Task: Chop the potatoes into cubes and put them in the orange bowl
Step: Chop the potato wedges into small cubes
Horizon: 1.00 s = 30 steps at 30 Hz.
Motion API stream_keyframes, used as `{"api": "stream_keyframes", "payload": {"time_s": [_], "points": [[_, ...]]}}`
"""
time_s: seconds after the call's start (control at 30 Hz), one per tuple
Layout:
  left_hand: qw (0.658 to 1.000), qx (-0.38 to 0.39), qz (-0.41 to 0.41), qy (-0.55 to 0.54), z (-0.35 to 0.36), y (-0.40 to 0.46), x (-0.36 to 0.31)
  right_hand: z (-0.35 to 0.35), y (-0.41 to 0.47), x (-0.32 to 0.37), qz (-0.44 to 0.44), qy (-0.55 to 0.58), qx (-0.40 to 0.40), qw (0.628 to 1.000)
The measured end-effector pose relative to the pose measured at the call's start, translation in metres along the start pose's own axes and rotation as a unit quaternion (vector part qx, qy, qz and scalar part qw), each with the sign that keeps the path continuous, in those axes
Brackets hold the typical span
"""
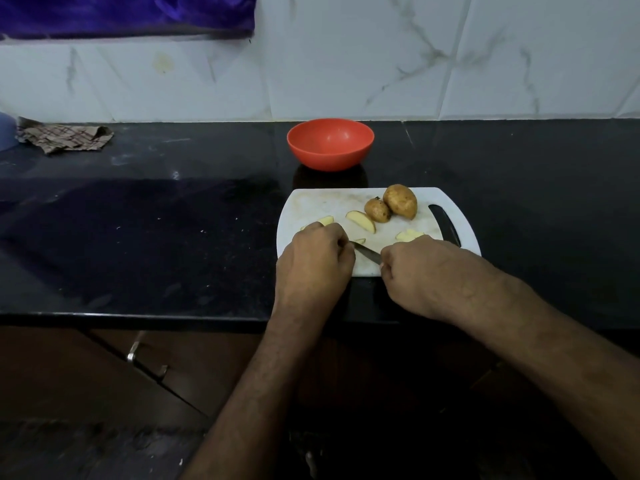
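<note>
A white cutting board [325, 206] lies on the black counter. Two unpeeled potatoes [400, 201] sit at its far side, the smaller potato [377, 210] to the left. Pale potato wedges lie around: one wedge [361, 221] in the middle, another wedge [409, 234] near my right hand. My right hand [420, 271] grips a knife, whose blade [367, 252] points left. My left hand [313, 259] has its fingers curled over a potato piece [325, 221] at the blade's tip; most of that piece is hidden. The orange bowl [330, 143] stands behind the board with nothing in it.
A crumpled checked cloth [65, 136] lies at the far left of the counter beside a blue object [7, 131]. A marble-tiled wall [381, 57] backs the counter. Cabinet doors with a metal handle [145, 362] are below the counter's front edge.
</note>
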<state>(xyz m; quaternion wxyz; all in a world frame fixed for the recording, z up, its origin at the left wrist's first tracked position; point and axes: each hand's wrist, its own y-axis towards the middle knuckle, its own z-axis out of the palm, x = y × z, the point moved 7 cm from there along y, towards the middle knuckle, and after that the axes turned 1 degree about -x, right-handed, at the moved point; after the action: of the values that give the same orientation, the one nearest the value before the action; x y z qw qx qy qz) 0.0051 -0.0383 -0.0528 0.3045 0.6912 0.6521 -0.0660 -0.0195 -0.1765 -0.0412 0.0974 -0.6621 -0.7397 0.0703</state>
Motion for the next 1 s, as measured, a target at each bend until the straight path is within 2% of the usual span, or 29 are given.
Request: {"api": "stream_keyframes", "payload": {"time_s": [0.23,0.33,0.4,0.47,0.83,1.0], "points": [[0.996,-0.028,0.005,-0.083,-0.002,-0.005,0.011,0.003,-0.023,-0.013,-0.006,0.009,0.015,1.0],[0.992,-0.009,-0.007,-0.126,-0.004,-0.005,0.018,-0.004,-0.028,-0.013,-0.008,0.032,-0.029,0.999],[0.992,0.002,-0.013,-0.122,-0.004,-0.005,0.02,-0.01,-0.026,-0.007,-0.019,0.048,-0.073,0.996],[0.993,-0.004,-0.012,-0.113,-0.005,-0.006,0.018,-0.01,-0.02,0.002,-0.031,0.049,-0.082,0.995],[0.995,-0.015,-0.008,-0.102,0.0,-0.004,0.016,0.0,0.0,0.017,-0.018,-0.013,-0.031,0.999],[0.995,-0.022,-0.014,-0.096,-0.001,-0.004,0.016,0.002,-0.001,0.01,-0.022,-0.015,0.028,0.999]]}}
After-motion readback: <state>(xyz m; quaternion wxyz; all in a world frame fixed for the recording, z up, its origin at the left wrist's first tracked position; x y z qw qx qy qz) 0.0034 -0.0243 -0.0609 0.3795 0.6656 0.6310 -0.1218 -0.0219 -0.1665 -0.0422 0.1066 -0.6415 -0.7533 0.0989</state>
